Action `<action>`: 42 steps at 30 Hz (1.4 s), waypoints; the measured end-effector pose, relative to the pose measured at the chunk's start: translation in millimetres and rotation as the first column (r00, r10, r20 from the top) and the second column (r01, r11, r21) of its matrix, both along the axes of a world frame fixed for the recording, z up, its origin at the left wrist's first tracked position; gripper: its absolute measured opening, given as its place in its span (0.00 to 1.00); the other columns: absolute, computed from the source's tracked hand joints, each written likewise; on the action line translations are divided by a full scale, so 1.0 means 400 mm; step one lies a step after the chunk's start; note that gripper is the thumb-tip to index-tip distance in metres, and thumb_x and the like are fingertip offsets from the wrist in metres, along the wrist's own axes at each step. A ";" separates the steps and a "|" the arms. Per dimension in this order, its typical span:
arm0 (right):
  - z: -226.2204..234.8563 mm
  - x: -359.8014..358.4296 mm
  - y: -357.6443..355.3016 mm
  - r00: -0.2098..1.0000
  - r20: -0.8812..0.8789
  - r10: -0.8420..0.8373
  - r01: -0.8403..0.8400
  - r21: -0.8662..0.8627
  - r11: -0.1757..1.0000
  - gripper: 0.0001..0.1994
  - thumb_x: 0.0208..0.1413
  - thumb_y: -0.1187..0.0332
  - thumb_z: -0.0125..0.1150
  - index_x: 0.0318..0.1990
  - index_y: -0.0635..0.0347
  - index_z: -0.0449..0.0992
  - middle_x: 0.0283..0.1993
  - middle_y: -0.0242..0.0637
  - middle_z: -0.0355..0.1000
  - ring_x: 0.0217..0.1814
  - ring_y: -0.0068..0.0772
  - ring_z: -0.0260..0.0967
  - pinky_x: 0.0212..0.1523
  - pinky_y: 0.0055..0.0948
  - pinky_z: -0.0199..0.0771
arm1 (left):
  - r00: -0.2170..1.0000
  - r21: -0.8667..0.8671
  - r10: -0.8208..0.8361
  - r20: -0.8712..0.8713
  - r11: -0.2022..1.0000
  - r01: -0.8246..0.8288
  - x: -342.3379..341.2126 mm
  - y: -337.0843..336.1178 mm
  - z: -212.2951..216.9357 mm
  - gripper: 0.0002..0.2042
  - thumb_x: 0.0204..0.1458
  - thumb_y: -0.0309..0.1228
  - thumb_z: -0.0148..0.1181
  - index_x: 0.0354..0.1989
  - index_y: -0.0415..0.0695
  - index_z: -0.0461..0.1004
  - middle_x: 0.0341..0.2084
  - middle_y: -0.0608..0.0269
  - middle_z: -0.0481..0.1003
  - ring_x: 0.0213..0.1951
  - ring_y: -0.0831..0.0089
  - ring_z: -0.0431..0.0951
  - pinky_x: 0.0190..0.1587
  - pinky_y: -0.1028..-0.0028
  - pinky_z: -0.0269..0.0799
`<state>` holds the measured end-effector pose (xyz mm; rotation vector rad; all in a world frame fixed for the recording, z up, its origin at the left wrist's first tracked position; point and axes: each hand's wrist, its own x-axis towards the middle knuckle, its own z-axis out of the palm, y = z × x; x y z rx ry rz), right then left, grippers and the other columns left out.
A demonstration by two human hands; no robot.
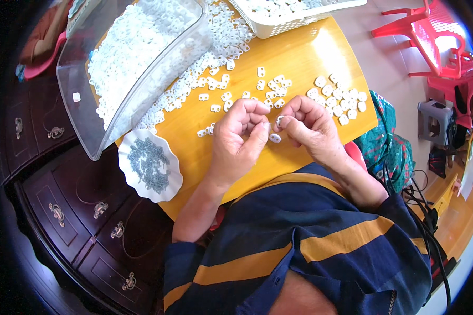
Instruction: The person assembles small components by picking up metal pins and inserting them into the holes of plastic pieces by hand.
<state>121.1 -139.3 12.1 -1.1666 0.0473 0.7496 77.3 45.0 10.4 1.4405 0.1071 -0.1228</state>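
Over the yellow table my two hands meet, fingertips almost touching. My right hand (312, 128) is closed, pinching a small white two-holed plastic piece (280, 121) between thumb and fingers. Thumb and fingers of my left hand (239, 142) are pressed together beside it; whatever they hold is too small to make out. Just below the fingertips shows another white two-holed piece (275, 138). Beyond my hands lie several loose white pieces (278, 84). To the right is a group of thicker-looking white pieces (337, 98), close to the table edge.
A large clear bin (102, 139) heaped with white pieces lies tipped at the left, spilling onto the table (299, 58). A white scalloped dish (165, 194) holds small grey parts. At the back stands a white basket (278, 26). Red chairs (415, 31) and dark drawers (63, 210) surround the table.
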 end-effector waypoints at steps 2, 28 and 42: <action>-0.002 -0.002 0.003 1.000 0.001 -0.008 0.008 -0.005 1.000 0.04 0.62 0.73 0.61 0.40 0.61 0.73 0.36 0.28 0.76 0.32 0.09 0.69 0.28 0.12 0.68 | 0.999 0.054 -0.012 -0.031 0.998 0.013 -0.004 0.006 -0.016 0.08 0.58 0.19 0.56 0.45 0.38 0.70 0.29 0.66 0.75 0.30 0.84 0.77 0.31 0.81 0.72; -0.035 -0.014 0.004 0.979 0.202 0.026 0.003 -0.141 0.990 0.05 0.60 0.75 0.62 0.43 0.64 0.77 0.32 0.24 0.74 0.32 0.08 0.68 0.32 0.14 0.69 | 0.987 0.312 -0.110 0.115 0.948 0.069 0.012 0.000 0.016 0.09 0.56 0.15 0.55 0.43 0.39 0.70 0.27 0.60 0.77 0.28 0.76 0.79 0.31 0.75 0.75; -0.033 -0.001 -0.002 0.983 0.171 0.068 -0.041 -0.156 0.987 0.06 0.59 0.76 0.63 0.42 0.63 0.77 0.31 0.24 0.75 0.33 0.09 0.70 0.32 0.15 0.69 | 0.986 0.270 -0.105 0.130 0.961 0.066 0.007 -0.005 -0.001 0.11 0.55 0.15 0.55 0.45 0.39 0.70 0.26 0.61 0.76 0.27 0.78 0.78 0.30 0.77 0.73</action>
